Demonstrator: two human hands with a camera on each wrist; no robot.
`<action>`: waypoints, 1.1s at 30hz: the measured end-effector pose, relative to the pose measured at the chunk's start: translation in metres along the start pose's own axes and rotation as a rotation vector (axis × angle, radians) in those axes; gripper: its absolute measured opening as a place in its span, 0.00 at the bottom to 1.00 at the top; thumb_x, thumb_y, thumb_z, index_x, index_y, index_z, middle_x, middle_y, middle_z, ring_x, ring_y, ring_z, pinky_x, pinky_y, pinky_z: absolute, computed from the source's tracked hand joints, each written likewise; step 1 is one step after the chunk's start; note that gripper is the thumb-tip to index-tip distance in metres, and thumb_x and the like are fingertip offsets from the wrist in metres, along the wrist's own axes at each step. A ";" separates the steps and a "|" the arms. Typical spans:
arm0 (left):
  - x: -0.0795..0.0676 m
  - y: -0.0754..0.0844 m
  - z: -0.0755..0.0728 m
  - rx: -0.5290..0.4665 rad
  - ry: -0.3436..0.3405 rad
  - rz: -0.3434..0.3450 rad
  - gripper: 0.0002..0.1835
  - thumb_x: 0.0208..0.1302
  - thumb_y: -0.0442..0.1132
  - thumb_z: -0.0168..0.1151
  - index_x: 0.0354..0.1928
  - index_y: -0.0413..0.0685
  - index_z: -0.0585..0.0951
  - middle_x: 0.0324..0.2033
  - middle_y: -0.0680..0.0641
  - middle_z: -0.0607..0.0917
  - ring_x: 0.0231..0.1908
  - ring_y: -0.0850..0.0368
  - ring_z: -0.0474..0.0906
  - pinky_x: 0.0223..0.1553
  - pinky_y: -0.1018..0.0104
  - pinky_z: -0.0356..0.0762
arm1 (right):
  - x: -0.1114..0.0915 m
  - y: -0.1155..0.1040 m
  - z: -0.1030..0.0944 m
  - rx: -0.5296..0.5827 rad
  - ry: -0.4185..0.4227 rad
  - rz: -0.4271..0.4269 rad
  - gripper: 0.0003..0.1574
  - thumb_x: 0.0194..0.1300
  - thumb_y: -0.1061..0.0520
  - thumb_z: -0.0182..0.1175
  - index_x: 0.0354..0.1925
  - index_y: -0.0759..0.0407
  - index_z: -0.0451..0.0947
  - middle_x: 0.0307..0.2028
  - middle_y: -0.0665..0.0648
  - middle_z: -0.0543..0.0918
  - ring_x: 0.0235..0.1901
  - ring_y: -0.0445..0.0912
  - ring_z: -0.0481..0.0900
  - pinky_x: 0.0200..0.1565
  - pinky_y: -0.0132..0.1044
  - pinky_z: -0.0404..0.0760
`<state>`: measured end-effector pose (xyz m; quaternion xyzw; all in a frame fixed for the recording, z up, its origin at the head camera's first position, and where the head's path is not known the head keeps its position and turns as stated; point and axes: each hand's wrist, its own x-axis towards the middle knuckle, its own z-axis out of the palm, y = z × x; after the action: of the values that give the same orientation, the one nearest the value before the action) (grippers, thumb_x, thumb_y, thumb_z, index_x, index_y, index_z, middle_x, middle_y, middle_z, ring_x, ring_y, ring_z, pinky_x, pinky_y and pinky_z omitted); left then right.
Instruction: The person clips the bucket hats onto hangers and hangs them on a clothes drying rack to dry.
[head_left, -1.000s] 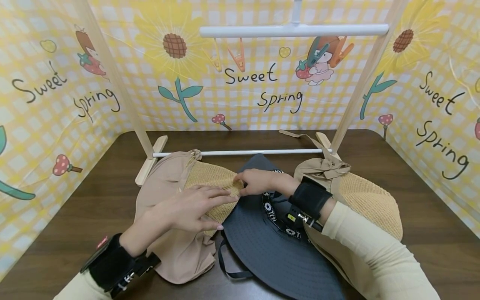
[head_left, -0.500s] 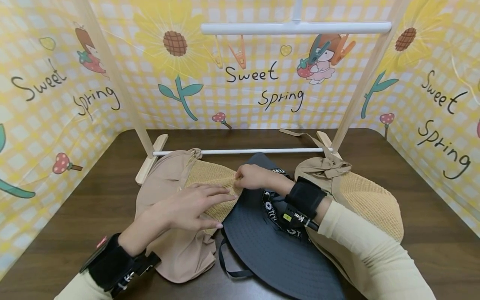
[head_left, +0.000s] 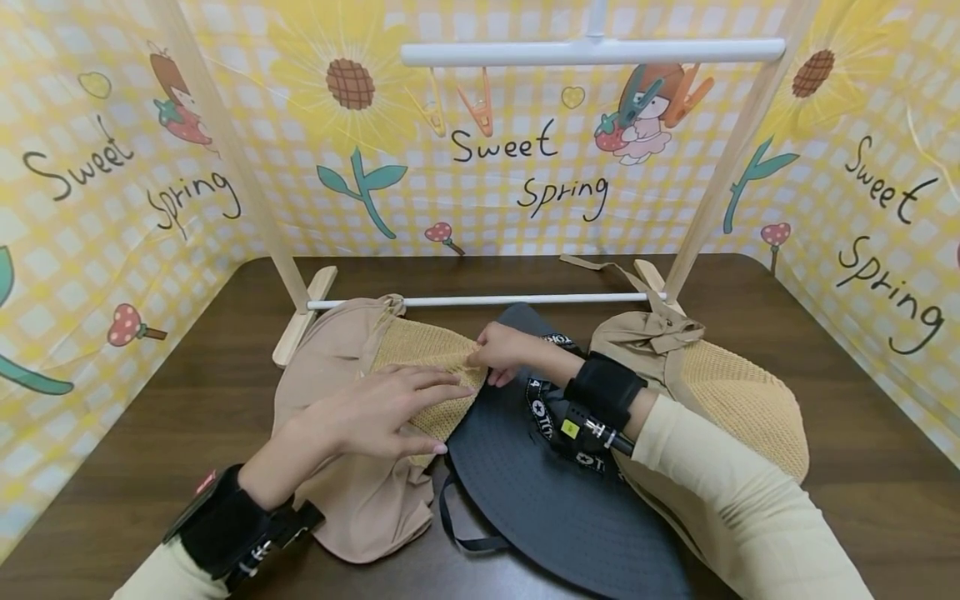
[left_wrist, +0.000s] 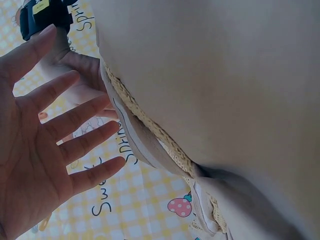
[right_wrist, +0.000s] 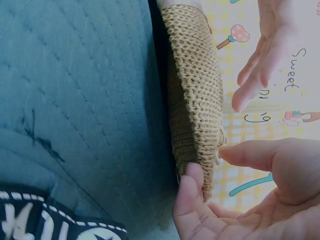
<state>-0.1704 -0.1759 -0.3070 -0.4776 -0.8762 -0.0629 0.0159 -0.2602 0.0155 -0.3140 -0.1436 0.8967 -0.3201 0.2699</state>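
Three sun hats lie on the table. The left one is a beige hat (head_left: 318, 354) with pinkish-beige cloth and a woven straw part (head_left: 431, 340). My right hand (head_left: 512, 348) pinches the woven edge at its right side; in the right wrist view thumb and fingertips (right_wrist: 194, 175) meet that knit edge from both sides. My left hand (head_left: 378, 412) lies over the same hat with spread, straight fingers, palm showing in the left wrist view. Under my right forearm is a dark blue wide-brimmed hat (head_left: 555, 521) with a black lettered band. Farther right sits another beige straw hat (head_left: 742, 400).
A wooden rack with a low white rod (head_left: 517, 299) and an upper white bar (head_left: 592, 52) stands behind the hats. Several clothespins, such as an orange one (head_left: 480, 104), hang from the bar. A patterned yellow cloth surrounds the brown table (head_left: 150, 433).
My right hand has shifted slightly along the woven edge, its lower fingers now loosened away from it. The left hand and the hats stay nearly where they were.
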 end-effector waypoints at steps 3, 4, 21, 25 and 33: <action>0.000 0.001 0.000 -0.010 -0.012 -0.012 0.34 0.59 0.56 0.59 0.65 0.52 0.66 0.60 0.41 0.74 0.61 0.44 0.66 0.56 0.40 0.69 | -0.001 0.001 0.002 0.016 -0.008 0.041 0.15 0.67 0.54 0.54 0.26 0.59 0.66 0.13 0.52 0.69 0.12 0.39 0.71 0.19 0.28 0.75; 0.000 0.001 0.000 -0.012 -0.017 -0.017 0.34 0.59 0.57 0.59 0.65 0.52 0.66 0.60 0.42 0.73 0.61 0.45 0.66 0.57 0.40 0.68 | -0.001 0.002 0.002 0.019 -0.007 0.052 0.14 0.66 0.53 0.55 0.26 0.59 0.67 0.14 0.52 0.70 0.12 0.39 0.70 0.19 0.28 0.75; -0.001 -0.001 -0.001 -0.018 -0.042 -0.030 0.34 0.60 0.57 0.58 0.66 0.51 0.65 0.62 0.40 0.72 0.62 0.42 0.64 0.59 0.39 0.66 | -0.002 0.002 0.002 -0.002 -0.020 0.056 0.24 0.67 0.51 0.53 0.15 0.58 0.70 0.09 0.49 0.66 0.09 0.38 0.64 0.13 0.25 0.67; -0.002 -0.001 -0.002 -0.007 -0.034 -0.030 0.35 0.60 0.57 0.58 0.66 0.52 0.65 0.62 0.40 0.72 0.62 0.42 0.65 0.59 0.39 0.66 | -0.003 0.002 0.002 -0.015 -0.021 0.038 0.23 0.67 0.51 0.53 0.16 0.58 0.70 0.08 0.49 0.66 0.08 0.37 0.63 0.11 0.25 0.66; -0.002 -0.001 -0.002 0.003 -0.018 -0.021 0.34 0.59 0.57 0.59 0.65 0.51 0.66 0.61 0.39 0.73 0.62 0.42 0.65 0.57 0.38 0.67 | -0.004 0.001 0.003 -0.013 -0.020 0.024 0.23 0.68 0.52 0.52 0.17 0.57 0.68 0.09 0.49 0.67 0.07 0.37 0.63 0.10 0.24 0.65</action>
<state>-0.1697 -0.1783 -0.3053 -0.4691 -0.8812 -0.0575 0.0077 -0.2553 0.0158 -0.3153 -0.1379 0.8977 -0.3095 0.2818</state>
